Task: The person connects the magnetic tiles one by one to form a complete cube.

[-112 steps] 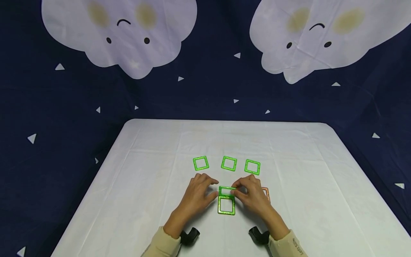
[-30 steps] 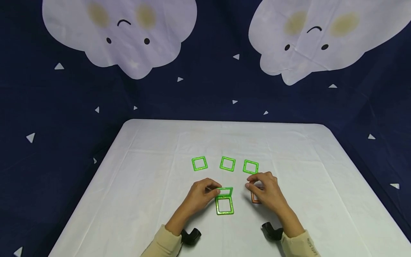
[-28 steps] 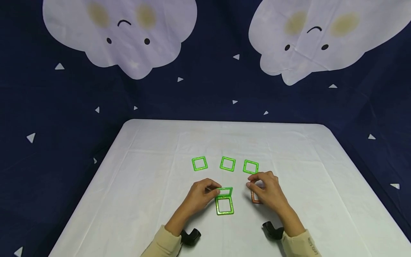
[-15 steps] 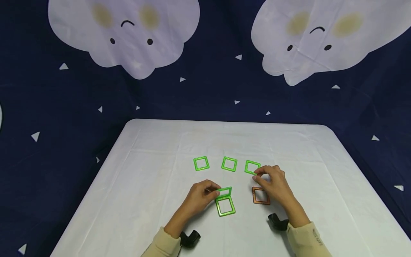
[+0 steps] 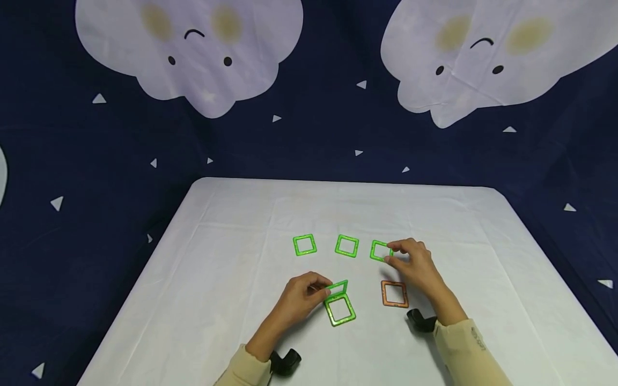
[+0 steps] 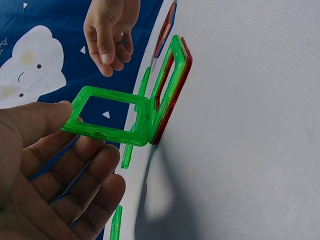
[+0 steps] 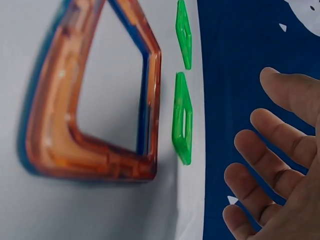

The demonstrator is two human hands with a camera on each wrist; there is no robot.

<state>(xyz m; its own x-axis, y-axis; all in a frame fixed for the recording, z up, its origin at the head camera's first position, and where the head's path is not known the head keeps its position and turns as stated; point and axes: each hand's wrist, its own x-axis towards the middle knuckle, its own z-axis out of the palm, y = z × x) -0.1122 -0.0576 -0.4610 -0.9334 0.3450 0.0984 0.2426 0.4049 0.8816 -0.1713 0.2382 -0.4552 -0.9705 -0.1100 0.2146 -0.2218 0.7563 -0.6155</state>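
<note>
Since earlier, right hand (image 5: 416, 266) is reaching toward one o'clock, grip spread and empty. Left hand (image 5: 298, 296) is pinching the upper square (image 6: 114, 94); twisting could be detaching the lower square (image 5: 344, 321).

White table (image 5: 232, 225) before me, faintly creased, far corners rounded. Beyond its far edge I see a navy backdrop (image 5: 318, 139): one pale cloud (image 5: 203, 80) past each far corner, faces upside down. White triangles (image 5: 99, 98) scattered beyond the far, left and right edges. Pale shape (image 5: 2, 174), cut off, past the left edge.
</note>
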